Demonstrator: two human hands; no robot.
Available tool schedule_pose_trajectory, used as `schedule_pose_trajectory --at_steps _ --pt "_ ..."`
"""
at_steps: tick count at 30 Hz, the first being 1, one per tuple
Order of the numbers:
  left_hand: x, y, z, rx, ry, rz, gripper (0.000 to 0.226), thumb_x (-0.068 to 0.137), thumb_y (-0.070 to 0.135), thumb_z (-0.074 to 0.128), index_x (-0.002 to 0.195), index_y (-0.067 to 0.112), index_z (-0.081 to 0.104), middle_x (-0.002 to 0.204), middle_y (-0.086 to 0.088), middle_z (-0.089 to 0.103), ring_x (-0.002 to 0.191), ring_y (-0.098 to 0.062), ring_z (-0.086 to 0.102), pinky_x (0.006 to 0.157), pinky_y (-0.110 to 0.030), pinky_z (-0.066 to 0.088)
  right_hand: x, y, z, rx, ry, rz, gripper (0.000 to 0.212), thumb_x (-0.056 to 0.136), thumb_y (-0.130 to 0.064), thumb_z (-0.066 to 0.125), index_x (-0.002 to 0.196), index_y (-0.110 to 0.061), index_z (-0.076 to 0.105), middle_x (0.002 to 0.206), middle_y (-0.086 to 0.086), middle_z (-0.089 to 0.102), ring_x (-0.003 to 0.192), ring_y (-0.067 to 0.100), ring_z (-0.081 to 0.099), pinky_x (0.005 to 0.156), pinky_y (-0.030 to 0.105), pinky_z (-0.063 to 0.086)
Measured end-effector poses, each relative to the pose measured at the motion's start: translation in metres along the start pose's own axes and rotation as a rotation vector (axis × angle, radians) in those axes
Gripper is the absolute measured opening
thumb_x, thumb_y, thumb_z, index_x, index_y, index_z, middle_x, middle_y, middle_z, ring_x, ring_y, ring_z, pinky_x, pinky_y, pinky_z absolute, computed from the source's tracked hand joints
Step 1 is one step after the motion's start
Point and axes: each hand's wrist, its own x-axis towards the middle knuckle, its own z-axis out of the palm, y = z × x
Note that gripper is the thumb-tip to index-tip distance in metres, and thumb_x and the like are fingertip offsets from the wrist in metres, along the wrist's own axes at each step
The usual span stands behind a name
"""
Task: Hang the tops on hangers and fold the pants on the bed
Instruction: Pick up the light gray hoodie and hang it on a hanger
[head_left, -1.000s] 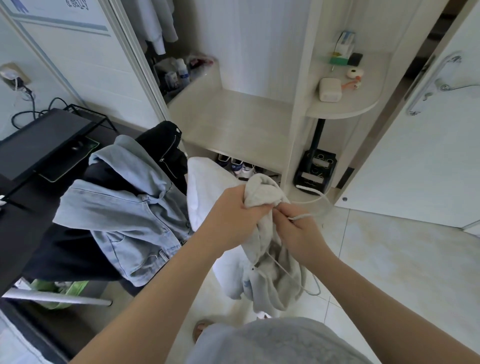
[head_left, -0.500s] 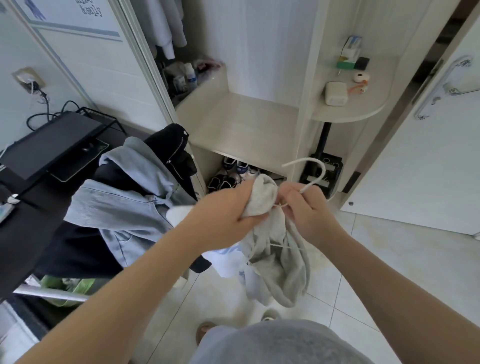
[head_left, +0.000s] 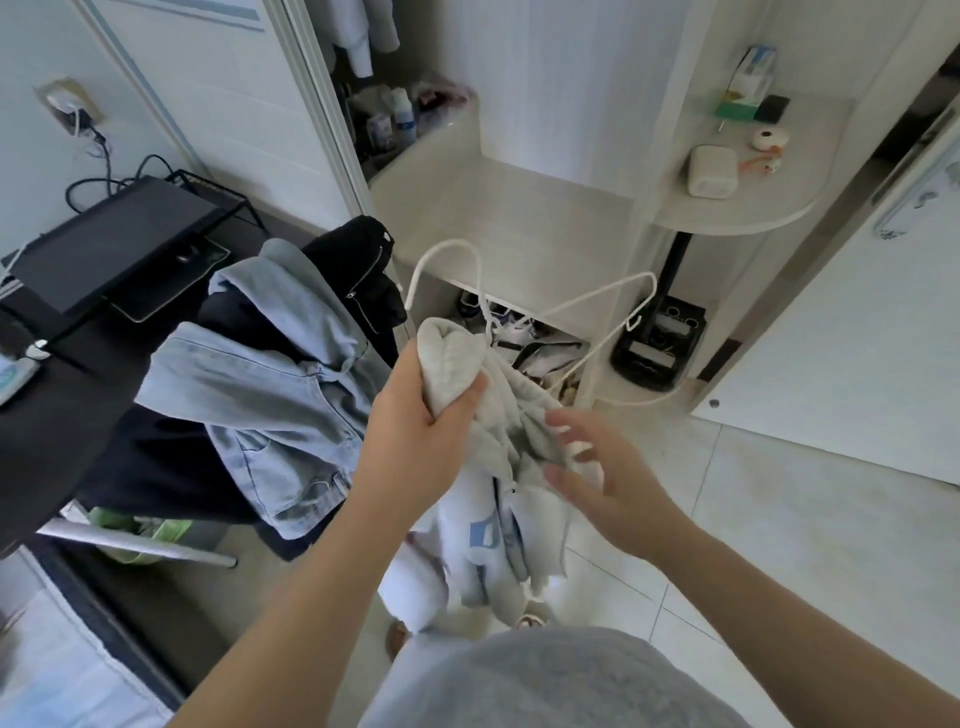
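The left hand (head_left: 415, 431) clamps the grey top (head_left: 452, 358), likely steadying it; hanger (head_left: 596, 296) juts toward one o'clock; right hand (head_left: 602, 473) hovers, fingers apart.

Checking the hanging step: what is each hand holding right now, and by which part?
The left hand grips the grey top by its bunched upper end; the right hand holds nothing.

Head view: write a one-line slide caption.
Left hand grips a grey top with a white hanger poking out; open right hand close beside it.
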Motion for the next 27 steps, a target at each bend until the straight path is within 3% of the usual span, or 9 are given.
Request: schedule_pose_trajectory --at_steps 3,6,8,10,12,15,22,25,27 --pt "-0.002 0.006 0.005 -0.109 0.049 0.001 0.019 0.089 0.039 0.063 0.107 0.033 0.061 0.097 0.016 0.069 0.091 0.000 0.066 0.070 -0.013 0.050 0.004 0.004 0.031 -0.002 -0.170 0.107 0.052 0.089 -0.037 0.071 0.137 -0.027 0.053 0.132 -0.009 0.058 0.121 0.010 0.053 0.103 0.035 0.044" --pt "0.000 0.009 0.004 -0.133 0.085 0.042 0.013 0.092 0.029 0.066 0.105 0.029 0.062 0.094 0.020 0.068 0.090 0.003 0.066 0.071 -0.010 0.048 0.018 0.001 0.047 -0.113 -0.197 0.103 0.007 0.090 -0.033 0.065 0.090 -0.027 0.063 0.092 -0.002 0.066 0.091 0.020 0.060 0.083 0.041 0.048" --pt "0.002 0.006 -0.003 -0.111 0.109 0.063 0.012 0.093 0.026 0.067 0.103 0.029 0.063 0.092 0.021 0.068 0.088 0.004 0.065 0.070 -0.009 0.048 0.023 0.009 0.048 -0.146 -0.231 0.094 0.019 0.093 -0.035 0.064 0.076 -0.028 0.057 0.075 -0.006 0.062 0.079 0.017 0.058 0.077 0.038 0.047" --pt "0.004 0.003 -0.012 -0.063 0.139 0.060 0.013 0.091 0.031 0.069 0.101 0.030 0.061 0.089 0.021 0.065 0.084 0.005 0.063 0.068 -0.009 0.047 0.029 0.026 0.043 -0.279 -0.316 0.078 0.021 0.091 -0.047 0.062 0.076 -0.036 0.053 0.067 -0.016 0.056 0.080 0.007 0.053 0.094 0.034 0.040" --pt "0.006 -0.001 -0.023 0.000 0.184 0.022 0.022 0.087 0.038 0.073 0.095 0.028 0.056 0.080 0.026 0.060 0.074 0.008 0.059 0.061 -0.007 0.044 0.035 0.048 0.034 -0.530 -0.421 0.084 0.018 0.088 -0.058 0.056 0.088 -0.041 0.059 0.075 -0.021 0.059 0.101 0.002 0.050 0.115 0.041 0.016" --pt "0.011 -0.008 -0.038 0.116 0.170 -0.009 0.035 0.083 0.046 0.078 0.086 0.022 0.053 0.067 0.026 0.052 0.060 0.006 0.050 0.055 -0.007 0.041 0.042 0.077 0.014 -0.853 -0.520 0.136 0.044 0.088 -0.062 0.052 0.126 -0.040 0.062 0.124 -0.020 0.061 0.139 0.004 0.032 0.117 0.056 -0.012" --pt "0.009 -0.029 -0.057 0.356 0.004 -0.042 0.052 0.080 0.062 0.067 0.074 0.014 0.049 0.056 0.010 0.040 0.050 -0.007 0.036 0.048 -0.018 0.033 0.069 0.085 -0.042 -1.152 -0.279 0.064 0.023 0.093 -0.045 0.048 0.112 -0.045 0.061 0.122 -0.030 0.058 0.137 0.005 0.038 0.113 0.065 -0.014" --pt "0.009 -0.034 -0.060 0.370 -0.009 -0.028 0.048 0.086 0.055 0.065 0.073 0.012 0.048 0.061 -0.006 0.042 0.051 -0.007 0.037 0.048 -0.019 0.034 0.078 0.075 -0.053 -1.101 -0.228 0.017 0.023 0.094 -0.032 0.050 0.113 -0.038 0.062 0.122 -0.024 0.061 0.139 0.008 0.037 0.117 0.061 -0.011" --pt "0.011 -0.035 -0.063 0.383 -0.037 -0.037 0.045 0.088 0.053 0.063 0.073 0.013 0.050 0.061 -0.004 0.043 0.052 -0.006 0.038 0.049 -0.018 0.033 0.082 0.067 -0.056 -1.052 -0.189 0.000 0.020 0.094 -0.025 0.051 0.109 -0.031 0.063 0.121 -0.018 0.062 0.137 0.011 0.039 0.119 0.061 -0.007"
